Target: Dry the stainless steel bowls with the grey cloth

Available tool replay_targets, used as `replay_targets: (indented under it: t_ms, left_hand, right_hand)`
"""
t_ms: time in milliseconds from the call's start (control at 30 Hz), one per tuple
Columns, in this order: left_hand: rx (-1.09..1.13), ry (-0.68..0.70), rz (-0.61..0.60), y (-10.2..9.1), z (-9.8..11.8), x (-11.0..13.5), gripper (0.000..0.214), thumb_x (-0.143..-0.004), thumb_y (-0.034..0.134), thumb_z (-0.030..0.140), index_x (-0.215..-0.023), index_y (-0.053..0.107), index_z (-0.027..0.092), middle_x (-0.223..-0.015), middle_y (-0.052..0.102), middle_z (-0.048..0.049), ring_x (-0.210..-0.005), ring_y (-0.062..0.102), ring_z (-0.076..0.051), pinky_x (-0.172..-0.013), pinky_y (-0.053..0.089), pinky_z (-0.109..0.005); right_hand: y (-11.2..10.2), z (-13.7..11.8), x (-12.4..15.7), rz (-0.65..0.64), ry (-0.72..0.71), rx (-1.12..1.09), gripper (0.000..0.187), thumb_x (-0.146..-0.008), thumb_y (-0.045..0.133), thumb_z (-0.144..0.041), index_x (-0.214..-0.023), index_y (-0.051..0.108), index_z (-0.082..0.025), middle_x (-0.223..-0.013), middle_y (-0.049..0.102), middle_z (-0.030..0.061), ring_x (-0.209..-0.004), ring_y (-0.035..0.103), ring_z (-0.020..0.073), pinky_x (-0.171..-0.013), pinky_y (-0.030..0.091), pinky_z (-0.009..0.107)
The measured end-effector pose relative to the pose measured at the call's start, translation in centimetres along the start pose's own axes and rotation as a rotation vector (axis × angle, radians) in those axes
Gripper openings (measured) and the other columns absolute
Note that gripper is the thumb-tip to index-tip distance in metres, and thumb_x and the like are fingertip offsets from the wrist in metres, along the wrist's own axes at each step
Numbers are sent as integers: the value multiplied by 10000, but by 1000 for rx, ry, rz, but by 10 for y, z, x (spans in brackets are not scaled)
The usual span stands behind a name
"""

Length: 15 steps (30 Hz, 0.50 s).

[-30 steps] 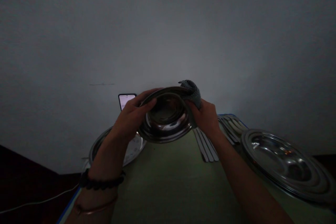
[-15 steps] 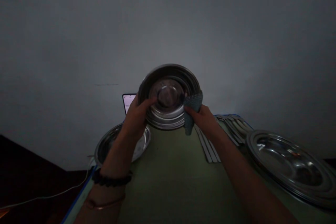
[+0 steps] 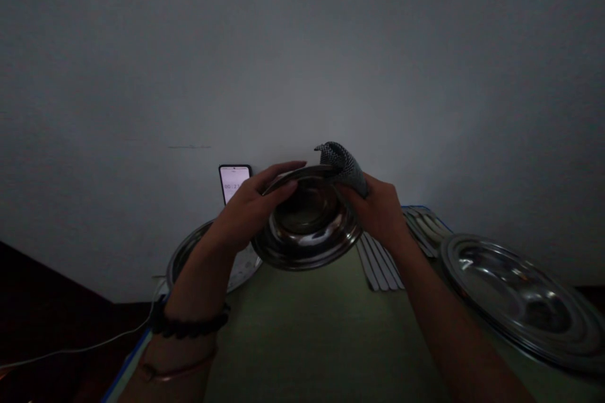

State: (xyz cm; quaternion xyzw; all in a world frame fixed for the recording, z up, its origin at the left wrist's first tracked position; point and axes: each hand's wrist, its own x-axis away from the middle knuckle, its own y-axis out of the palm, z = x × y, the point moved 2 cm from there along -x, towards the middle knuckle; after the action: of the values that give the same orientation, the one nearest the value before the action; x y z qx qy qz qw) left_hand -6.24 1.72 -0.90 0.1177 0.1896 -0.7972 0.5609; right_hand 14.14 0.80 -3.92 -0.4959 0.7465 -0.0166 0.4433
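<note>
A shiny metal bowl (image 3: 309,242) is held up over the table, tilted so that its dark inside faces me. My left hand (image 3: 255,201) grips its upper left rim, thumb inside and fingers behind. At the upper right rim, my right hand (image 3: 378,204) is closed on a grey checked cloth (image 3: 345,167), which is folded over the edge of the bowl. Behind my left forearm, a wide metal basin (image 3: 186,249) stands on the table, partly hidden.
Several pieces of flatware (image 3: 380,264) lie in rows on the greenish table (image 3: 307,340). Large metal plates (image 3: 515,296) are stacked at the right. A phone (image 3: 235,182) with a lit timer leans against the wall (image 3: 302,63). A white cable (image 3: 94,350) trails off at the left.
The bowl has come down and tipped, its near side lower. My left hand has moved up to the top rim. The cloth has shifted from the lower right side to the upper right rim.
</note>
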Motion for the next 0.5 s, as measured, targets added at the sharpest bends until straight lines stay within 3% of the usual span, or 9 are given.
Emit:
replay_targets:
  t_ms: [100,200,300,367,500]
  left_hand:
    - [20,47,116,-8,1,-2,353,-796,672,320,-1145,672,271,-1089,718,-24,-1029,649,-229,-919,512,-374]
    - [75,95,285,-9,-2,-6,342,-781,681,321,-1121,674,276,-1071,718,-7,-1069,631,-232,-968,488,-387]
    - [158,140,488,2,-7,-7,329,-812,637,369,-1126,642,270,-1134,690,-4,-1122,603,-232,-985,480,-375]
    - [125,211,568,15,-9,-6,318,-870,559,387,-1161,605,267,-1232,640,-8,-1204,547,-221,-1037,434,-359]
    - [100,344,439,32,-10,-3,395,-888,539,337,-1279,503,299,-1414,496,10,-1336,409,-202,-1107,340,-339]
  right_hand:
    - [8,7,0,14,116,-117,376,-833,523,-493,-687,624,-161,-612,615,13,-603,541,154,-536,344,252]
    - [22,12,5,114,273,-216,450,-809,504,-575,-587,536,-185,-551,561,6,-568,513,153,-509,335,258]
    - [44,10,16,193,436,-433,445,-790,506,-596,-620,554,-188,-589,588,15,-578,531,149,-524,378,253]
    - [60,8,22,166,524,-611,434,-782,515,-591,-702,599,-173,-677,644,42,-621,566,151,-563,426,255]
    - [69,15,23,133,524,-754,432,-761,561,-568,-843,634,-150,-792,694,75,-693,611,160,-617,464,262]
